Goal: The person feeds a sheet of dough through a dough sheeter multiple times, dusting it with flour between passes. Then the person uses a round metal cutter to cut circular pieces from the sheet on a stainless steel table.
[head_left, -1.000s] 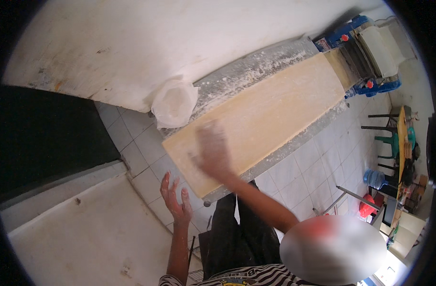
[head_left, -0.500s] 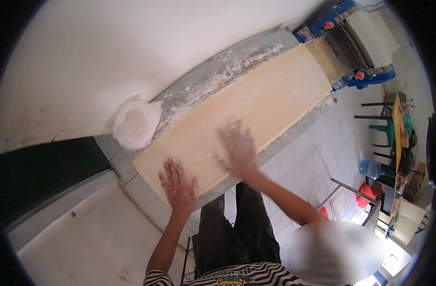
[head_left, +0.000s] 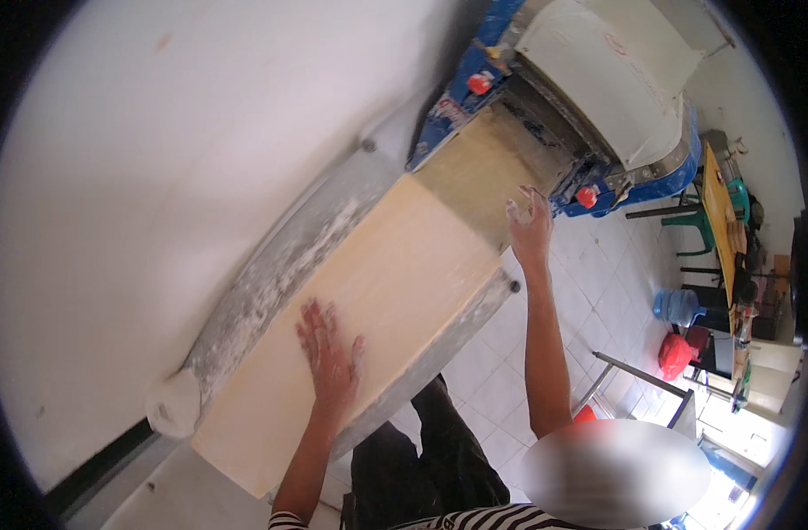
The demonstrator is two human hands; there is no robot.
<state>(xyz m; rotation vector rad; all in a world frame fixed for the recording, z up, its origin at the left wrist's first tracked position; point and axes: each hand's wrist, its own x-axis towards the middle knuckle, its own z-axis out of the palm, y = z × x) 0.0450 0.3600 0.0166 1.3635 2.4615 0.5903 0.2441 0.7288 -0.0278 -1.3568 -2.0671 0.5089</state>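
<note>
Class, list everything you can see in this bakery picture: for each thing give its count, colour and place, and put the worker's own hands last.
dough sheet: one, pale yellow, along the conveyor table
conveyor table: one, grey, floury, beside the white wall
rolling machine: one, blue and white, far end of the dough
flour bag: one, white, near end of the table
water bottle: one, blue, on the tiled floor
green chair: one, right of the machine
left hand: flat on the dough
right hand: floury, raised near the machine

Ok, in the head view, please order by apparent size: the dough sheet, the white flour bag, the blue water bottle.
1. Dough sheet, clearly largest.
2. White flour bag.
3. Blue water bottle, though it stands farther from the camera, so this rank is unsure.
</note>
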